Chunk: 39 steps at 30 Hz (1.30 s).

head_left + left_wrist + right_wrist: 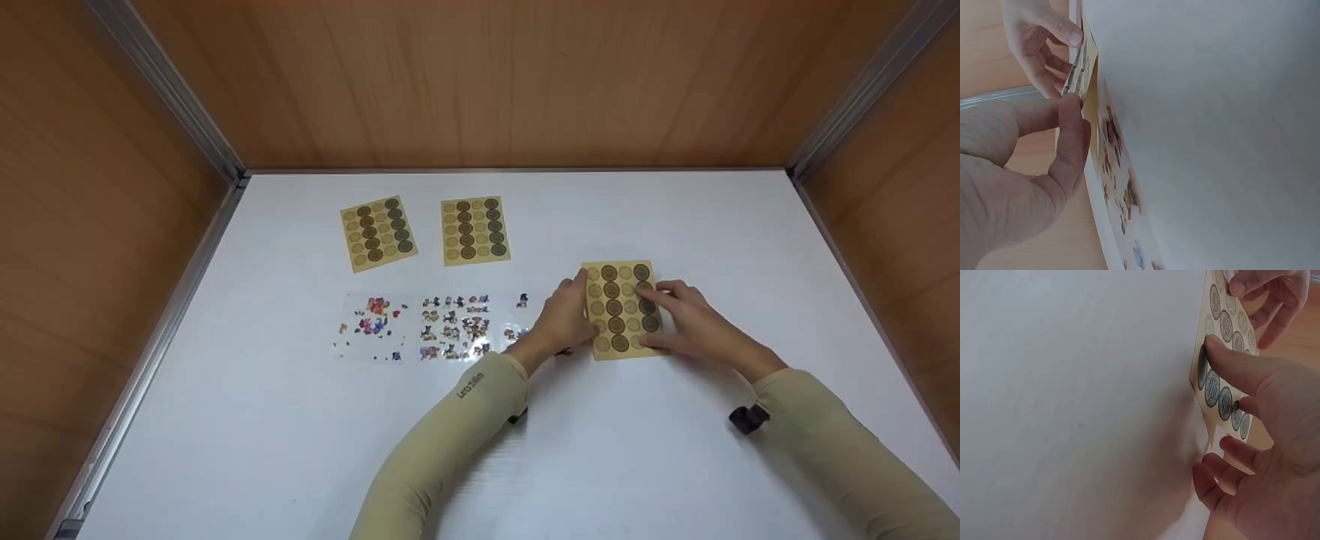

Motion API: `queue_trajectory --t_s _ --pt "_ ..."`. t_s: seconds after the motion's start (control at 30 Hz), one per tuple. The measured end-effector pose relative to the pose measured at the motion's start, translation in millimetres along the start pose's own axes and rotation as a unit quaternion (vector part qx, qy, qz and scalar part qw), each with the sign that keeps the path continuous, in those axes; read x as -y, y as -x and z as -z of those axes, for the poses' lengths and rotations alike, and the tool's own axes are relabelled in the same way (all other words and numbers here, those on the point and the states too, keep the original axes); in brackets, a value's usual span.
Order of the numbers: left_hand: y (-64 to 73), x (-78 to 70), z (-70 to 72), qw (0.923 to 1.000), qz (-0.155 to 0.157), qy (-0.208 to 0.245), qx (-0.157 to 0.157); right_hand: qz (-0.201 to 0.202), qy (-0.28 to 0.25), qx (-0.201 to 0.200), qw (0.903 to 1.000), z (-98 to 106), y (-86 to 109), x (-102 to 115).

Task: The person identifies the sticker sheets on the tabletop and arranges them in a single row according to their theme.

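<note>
Mainly a white table point(637, 465), w/ L hand point(561, 319) & R hand point(694, 326) over its R side. Fingers narrow, pinching opp. edges of one tan sheet point(622, 298), R of the clear sheets point(437, 341). Prob. v. light, thin, bendy, creases easily; best hold = side edges, off the round stickers point(616, 325).

White surface point(637, 450), two tan round-sticker sheets point(379, 234) point(475, 231) flat toward back, clear colourful sticker sheets point(454, 328) in row nearer.
</note>
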<state>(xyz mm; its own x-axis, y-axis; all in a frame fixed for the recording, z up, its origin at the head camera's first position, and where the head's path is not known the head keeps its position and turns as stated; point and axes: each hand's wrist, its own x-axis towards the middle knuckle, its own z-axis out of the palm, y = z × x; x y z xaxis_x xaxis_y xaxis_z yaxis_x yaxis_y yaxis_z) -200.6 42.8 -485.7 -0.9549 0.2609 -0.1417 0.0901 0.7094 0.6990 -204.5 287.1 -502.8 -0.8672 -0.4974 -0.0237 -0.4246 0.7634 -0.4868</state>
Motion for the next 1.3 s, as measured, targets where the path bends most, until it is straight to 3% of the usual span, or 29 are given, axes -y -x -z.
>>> queue_trajectory --t_s 0.23,0.5,1.0,1.3 --pt "0.0 -0.1 0.0 0.9993 0.008 -0.033 0.014 -0.012 0.031 0.027 0.9991 -1.3 3.8 2.8" --pt "0.1 -0.6 1.1 0.9990 0.004 -0.039 0.023 -0.003 0.039 0.065 0.9971 0.0 4.3 -0.7" --pt "-1.4 5.7 0.6 0.9995 -0.010 -0.022 0.022 0.008 0.028 0.075 0.9967 -1.5 3.8 -2.8" --pt "1.4 4.8 1.9 0.9996 -0.002 -0.019 0.023 0.009 0.033 0.080 0.9962 0.0 3.3 1.6"
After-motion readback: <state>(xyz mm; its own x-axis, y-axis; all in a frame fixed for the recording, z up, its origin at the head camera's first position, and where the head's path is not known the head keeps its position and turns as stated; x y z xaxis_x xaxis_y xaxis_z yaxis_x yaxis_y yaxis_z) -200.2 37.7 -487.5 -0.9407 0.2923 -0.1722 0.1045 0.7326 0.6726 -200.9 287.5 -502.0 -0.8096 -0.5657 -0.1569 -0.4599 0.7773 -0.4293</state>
